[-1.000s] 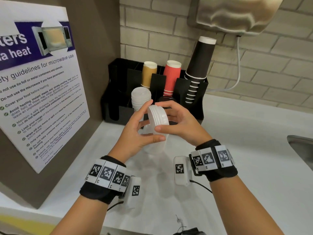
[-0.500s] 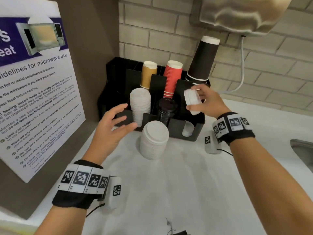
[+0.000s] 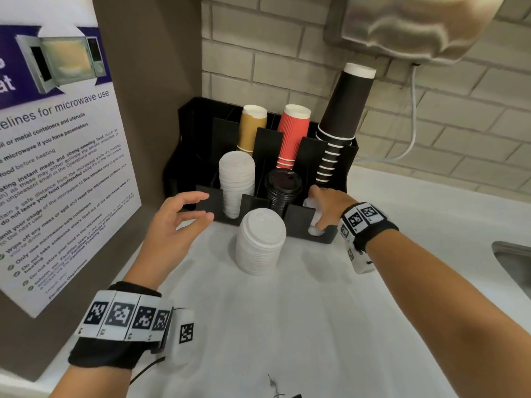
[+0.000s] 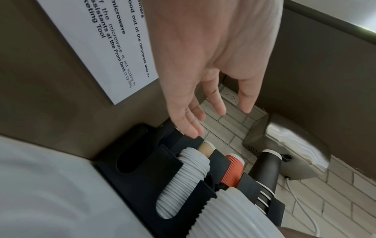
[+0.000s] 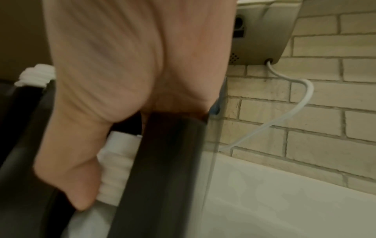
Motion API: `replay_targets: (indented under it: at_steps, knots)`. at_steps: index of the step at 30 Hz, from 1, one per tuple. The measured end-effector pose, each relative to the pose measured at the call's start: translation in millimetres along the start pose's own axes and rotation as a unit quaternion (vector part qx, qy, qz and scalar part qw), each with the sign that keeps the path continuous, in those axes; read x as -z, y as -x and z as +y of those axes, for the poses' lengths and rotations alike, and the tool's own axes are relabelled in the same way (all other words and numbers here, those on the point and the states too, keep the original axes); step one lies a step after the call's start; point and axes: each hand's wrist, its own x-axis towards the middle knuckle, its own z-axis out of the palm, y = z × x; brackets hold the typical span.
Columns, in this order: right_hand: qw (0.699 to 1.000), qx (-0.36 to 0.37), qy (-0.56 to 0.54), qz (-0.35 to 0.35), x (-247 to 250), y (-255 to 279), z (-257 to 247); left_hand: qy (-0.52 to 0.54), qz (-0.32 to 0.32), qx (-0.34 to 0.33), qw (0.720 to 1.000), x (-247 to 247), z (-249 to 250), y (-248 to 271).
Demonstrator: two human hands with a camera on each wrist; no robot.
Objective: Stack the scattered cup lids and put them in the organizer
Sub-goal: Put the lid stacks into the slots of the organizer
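Observation:
A black organizer stands against the brick wall. Its front left slot holds a stack of white lids, and black lids fill the middle slot. My right hand reaches down into the front right slot and grips a short stack of white lids; in the right wrist view the thumb presses on those lids. A taller stack of white lids stands on the counter just in front of the organizer. My left hand hovers open beside the organizer's front left corner, holding nothing.
Tan cups, red cups and a tall leaning pile of black cups fill the organizer's back slots. A microwave poster covers the left wall. A metal wall unit hangs above, and a sink lies at the right edge.
My right hand has carried the short lid stack from in front of the black cups down into the front right slot. The left hand has stayed open and barely shifted.

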Motion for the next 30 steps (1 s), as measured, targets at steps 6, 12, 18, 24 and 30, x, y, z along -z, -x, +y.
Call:
replay_targets:
  at_steps: [6, 12, 18, 24, 30]
  knots:
    - [0.999, -0.020, 0.040, -0.016, -12.1, -2.0, -8.0, 0.005, -0.004, 0.004, 1.000, 1.7, 1.7, 4.4]
    - [0.994, -0.040, 0.100, 0.002, -19.8, -3.1, -9.7, 0.002, -0.003, 0.009, 1.000, 5.0, 0.4, 7.6]
    - [0.990, -0.043, 0.105, -0.080, -5.1, 1.8, -12.3, 0.000, -0.005, 0.002, 1.000, 6.2, 1.7, 9.5]
    - [0.951, 0.037, -0.191, 0.240, 19.5, 26.5, -31.2, 0.008, -0.004, 0.003, 1.000, 5.9, 1.7, 8.6]
    - [0.970, 0.127, -0.202, 0.039, -2.0, 46.0, -99.9, 0.027, -0.013, 0.011, 0.999, -1.8, -2.8, 7.1]
